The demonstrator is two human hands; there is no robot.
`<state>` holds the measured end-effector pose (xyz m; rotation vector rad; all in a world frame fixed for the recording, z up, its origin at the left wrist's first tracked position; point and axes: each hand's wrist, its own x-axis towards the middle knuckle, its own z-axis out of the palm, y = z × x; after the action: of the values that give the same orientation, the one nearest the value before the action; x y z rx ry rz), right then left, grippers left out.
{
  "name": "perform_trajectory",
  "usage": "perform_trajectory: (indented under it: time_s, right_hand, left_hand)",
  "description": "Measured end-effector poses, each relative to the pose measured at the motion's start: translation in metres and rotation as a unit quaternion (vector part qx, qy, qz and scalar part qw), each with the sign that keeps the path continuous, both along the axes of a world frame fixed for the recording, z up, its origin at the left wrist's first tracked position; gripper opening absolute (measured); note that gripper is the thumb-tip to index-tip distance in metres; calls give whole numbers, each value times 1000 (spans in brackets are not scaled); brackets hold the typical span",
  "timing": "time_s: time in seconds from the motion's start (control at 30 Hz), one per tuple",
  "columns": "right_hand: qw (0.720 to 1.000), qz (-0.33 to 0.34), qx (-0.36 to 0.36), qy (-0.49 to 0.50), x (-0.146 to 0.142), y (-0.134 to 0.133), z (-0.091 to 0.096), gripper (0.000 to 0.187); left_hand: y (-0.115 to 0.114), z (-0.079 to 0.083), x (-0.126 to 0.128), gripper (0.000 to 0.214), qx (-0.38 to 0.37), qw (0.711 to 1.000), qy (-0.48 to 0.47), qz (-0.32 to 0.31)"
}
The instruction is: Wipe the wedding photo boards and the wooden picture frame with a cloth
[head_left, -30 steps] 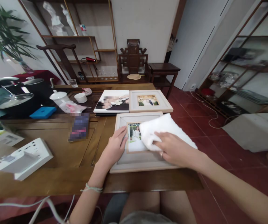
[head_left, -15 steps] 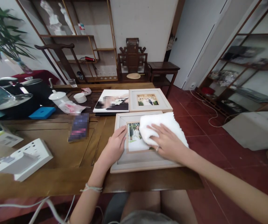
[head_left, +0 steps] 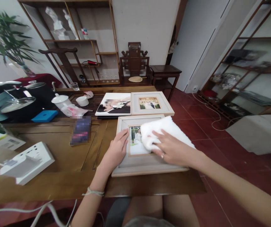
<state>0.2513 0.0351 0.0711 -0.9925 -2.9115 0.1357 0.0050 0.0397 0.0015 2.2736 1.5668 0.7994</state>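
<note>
A light wooden picture frame [head_left: 123, 164] with a photo [head_left: 135, 142] behind its wide grey-white border lies flat at the table's front edge. My left hand [head_left: 118, 146] rests on the left side of the frame, fingers stretched out together towards the photo. A folded white towel [head_left: 170, 129] covers the frame's upper right part and hides some of the photo. Pressed down on this towel is my right hand [head_left: 170, 148], its fingers bent into the cloth, a ring on one finger.
Behind lie a second picture frame [head_left: 168, 110] and a white-edged photo panel [head_left: 116, 97]. On the left of the wooden table [head_left: 64, 160] are a white power strip [head_left: 36, 160], a blue box [head_left: 44, 116], a teapot [head_left: 61, 100], a cup [head_left: 82, 101] and dark pots [head_left: 19, 105].
My right hand has shifted slightly right and down with the towel, whose right end now reaches further over the frame's edge. The left hand stays on the frame. The view has tilted slightly.
</note>
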Motion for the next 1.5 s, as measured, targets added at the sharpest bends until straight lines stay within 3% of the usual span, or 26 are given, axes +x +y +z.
perform_trajectory:
  time_s: [0.17, 0.3, 0.47, 0.57, 0.67, 0.8, 0.9, 1.13, 1.23, 1.37, 1.5]
  right_hand:
    - [994, -11, -110, -21, 0, -63, 19, 39]
    - [996, -14, -86, 11, -6, -70, 0, 33]
    - [998, -57, 20, 21, -10, -26, -26, 28]
    - [994, -77, 78, -3, -8, 17, -28, 30]
    - [992, -48, 118, -21, -6, 58, -26, 34]
    - [992, -52, 112, -6, -11, 78, -27, 35]
    - [998, -35, 47, 1, -15, 56, -22, 34]
    - [991, 22, -133, 22, -12, -51, 10, 28]
    - [986, 38, -154, 45, -16, -73, 7, 28]
    - [994, 10, -94, 61, -25, -60, -12, 30]
    - [998, -30, -31, 54, -28, -9, -24, 33]
  left_hand:
    - [0, -1, -1, 40, 11, 1000, -6, -10]
    - [0, -1, -2, 43, 5, 1000, 1, -16]
    - [0, 4, -1, 42, -14, 1000, 11, -15]
    - [-1, 8, -1, 42, -26, 999, 13, -15]
    - [-1, 9, -1, 42, -27, 999, 11, -17]
    - [-1, 6, -1, 41, -19, 1000, 10, -11]
    - [0, 2, -1, 41, -9, 1000, 11, -6]
    - [0, -1, -1, 44, 8, 1000, 10, -11]
    - [0, 0, -2, 46, -3, 1000, 19, -15]
    - [0, 1, -3, 47, -9, 999, 27, -24]
    - [1, 1, -4, 45, -12, 999, 23, -26]
